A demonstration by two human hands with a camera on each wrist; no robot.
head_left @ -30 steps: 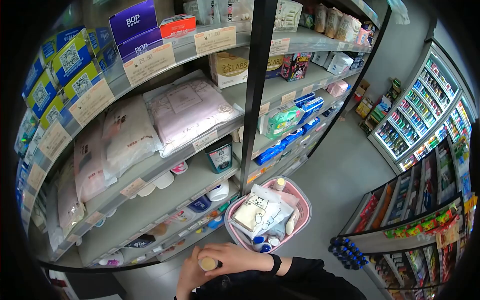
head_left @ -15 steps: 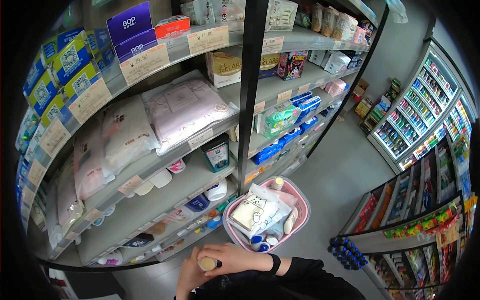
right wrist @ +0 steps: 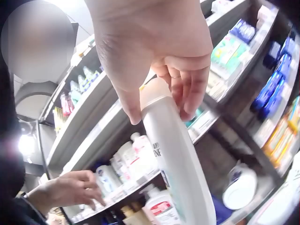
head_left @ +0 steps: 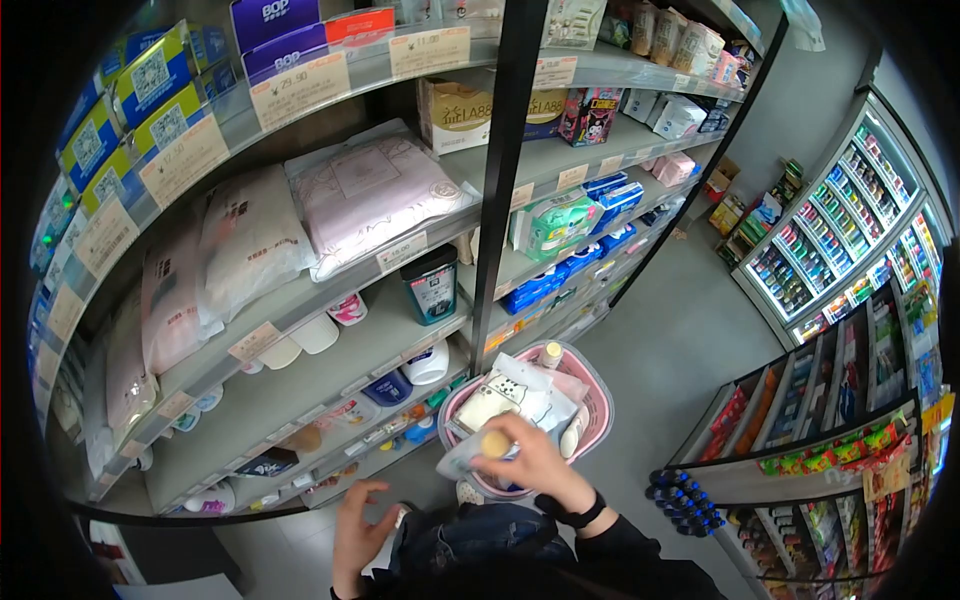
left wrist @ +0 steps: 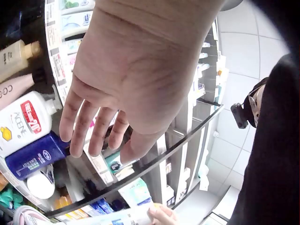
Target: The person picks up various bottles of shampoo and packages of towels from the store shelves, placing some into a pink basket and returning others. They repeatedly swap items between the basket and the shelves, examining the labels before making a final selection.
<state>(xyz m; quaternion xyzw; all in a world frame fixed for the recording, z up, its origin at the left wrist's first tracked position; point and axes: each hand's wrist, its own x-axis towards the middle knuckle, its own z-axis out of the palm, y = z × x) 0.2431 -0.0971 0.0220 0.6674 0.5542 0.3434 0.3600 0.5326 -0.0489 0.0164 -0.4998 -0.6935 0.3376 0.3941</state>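
Pink basket (head_left: 598, 408): taken as the landmark; it is set close beside the shelving (head_left: 370, 345) and is filled with packets and bottles, among them a white printed bag (head_left: 540, 400) and, at the far rim, a small cream-capped bottle (head_left: 551, 354).
White bottle (right wrist: 176, 150): held up at the near-left rim of the basket as seen from the head; by whether the base is overhung inside the rim or outside it, no clear answer is given (the body is blurred and partly covered there).
Right-hand grip: the beige cap (right wrist: 155, 89) is pinched by the right hand (head_left: 540, 465) between thumb and fingers, the body left free below.
Long axis: slanted away from the palm; in the head view the cap end is turned toward the basket's middle and the body is pointed out past its near-left side.
Nearer hand: the right, by which the bottle's whole weight appears to be borne.
Left hand (head_left: 362, 530): held to the near-left of the basket, well apart from the bottle, with fingers spread and slightly bent and nothing grasped.
Deciding relation: base against basket rim, it is judged, since only the cap end is gripped and the lower end could be swung.
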